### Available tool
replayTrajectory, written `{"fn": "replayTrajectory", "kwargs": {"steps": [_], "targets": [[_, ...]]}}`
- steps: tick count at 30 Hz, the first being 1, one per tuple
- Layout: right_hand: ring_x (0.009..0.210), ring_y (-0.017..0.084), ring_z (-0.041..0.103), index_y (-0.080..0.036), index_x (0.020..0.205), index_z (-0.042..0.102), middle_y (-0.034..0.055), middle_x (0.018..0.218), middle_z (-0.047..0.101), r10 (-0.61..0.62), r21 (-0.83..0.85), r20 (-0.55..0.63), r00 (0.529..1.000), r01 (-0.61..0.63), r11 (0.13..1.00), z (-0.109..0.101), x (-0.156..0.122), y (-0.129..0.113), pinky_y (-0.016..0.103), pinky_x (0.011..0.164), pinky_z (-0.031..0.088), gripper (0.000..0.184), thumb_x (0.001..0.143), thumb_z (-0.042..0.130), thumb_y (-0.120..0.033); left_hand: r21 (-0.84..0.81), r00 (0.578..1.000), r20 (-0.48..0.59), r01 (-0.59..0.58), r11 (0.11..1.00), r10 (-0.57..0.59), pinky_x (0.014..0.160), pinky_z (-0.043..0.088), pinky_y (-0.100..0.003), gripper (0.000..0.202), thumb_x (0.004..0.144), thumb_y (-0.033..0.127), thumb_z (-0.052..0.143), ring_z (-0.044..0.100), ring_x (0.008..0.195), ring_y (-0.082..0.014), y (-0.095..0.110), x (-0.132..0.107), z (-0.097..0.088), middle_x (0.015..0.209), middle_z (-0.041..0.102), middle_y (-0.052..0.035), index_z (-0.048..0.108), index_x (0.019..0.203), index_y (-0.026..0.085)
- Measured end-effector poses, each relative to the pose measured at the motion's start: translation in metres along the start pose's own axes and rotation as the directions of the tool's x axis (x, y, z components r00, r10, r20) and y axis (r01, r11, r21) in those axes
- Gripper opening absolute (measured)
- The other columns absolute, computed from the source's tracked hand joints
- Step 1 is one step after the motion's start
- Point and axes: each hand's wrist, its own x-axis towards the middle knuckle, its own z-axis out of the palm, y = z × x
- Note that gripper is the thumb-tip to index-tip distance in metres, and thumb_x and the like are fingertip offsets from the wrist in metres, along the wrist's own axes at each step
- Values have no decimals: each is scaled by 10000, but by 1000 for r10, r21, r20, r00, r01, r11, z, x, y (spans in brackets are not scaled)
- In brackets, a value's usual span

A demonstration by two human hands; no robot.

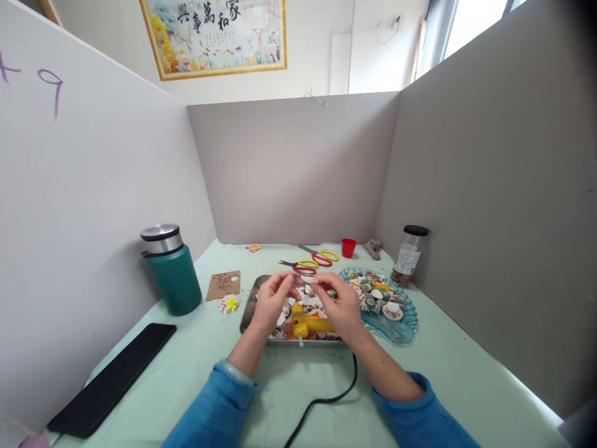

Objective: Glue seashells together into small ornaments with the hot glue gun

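Between the fingertips of my two hands is a small white seashell (308, 280), held just above the metal tray. The thumb and finger of my left hand (273, 302) are pinched at its left end. My right hand (342, 308) pinches the right end. Below them, the metal tray (247, 318) holds many shells, partly covered by my hands. A yellow hot glue gun (301, 322) lies across the tray's front, its clear-tipped end toward me and its handle partly behind my right hand.
A blue dish (405, 326) of shells stands right, near a black-lidded jar (409, 255). Behind the tray are two scissors (305, 266) and a red cup (348, 247). Left are a cardboard piece (222, 286), a shell-rimmed disc (229, 303), a green bottle (172, 277) and a black slab (116, 379). A black cord (321, 401) runs in front.
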Motion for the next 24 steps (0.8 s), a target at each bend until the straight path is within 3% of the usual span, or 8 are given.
{"fn": "replayTrajectory", "kwargs": {"steps": [8, 16, 20, 24], "targets": [[929, 184, 574, -216, 890, 602, 60, 957, 626, -212, -174, 42, 976, 216, 961, -3, -2, 4, 348, 827, 459, 141, 864, 490, -134, -80, 993, 118, 5, 997, 5, 705, 492, -286, 345, 690, 260, 717, 612, 664, -133, -3, -2, -3, 757, 653, -28, 605, 994, 141], [825, 179, 549, -223, 872, 632, 52, 873, 600, -260, -372, 96, 961, 277, 886, -3, -4, 2, 326, 736, 433, 151, 851, 509, -138, -124, 987, 154, 52, 991, -32, 718, 506, -287, 431, 646, 194, 753, 609, 758, -145, -6, -1, -1, 872, 662, -41, 607, 1051, 166], [812, 177, 545, -223, 857, 631, 51, 860, 586, -257, -361, 105, 961, 277, 890, -4, -3, 0, 327, 732, 438, 143, 852, 512, -144, -173, 983, 175, 91, 981, -61, 747, 504, -300, 430, 650, 183, 750, 599, 855, -170, -8, -2, -1, 979, 653, -62, 611, 1057, 179], [843, 181, 556, -229, 960, 612, 62, 929, 575, -238, -259, 132, 962, 265, 929, -3, -3, -1, 331, 750, 462, 146, 852, 531, -171, -231, 987, 139, 108, 967, -77, 781, 482, -280, 404, 658, 182, 745, 589, 918, -173, -5, -2, -1, 1001, 646, -59, 616, 1041, 181]]}}
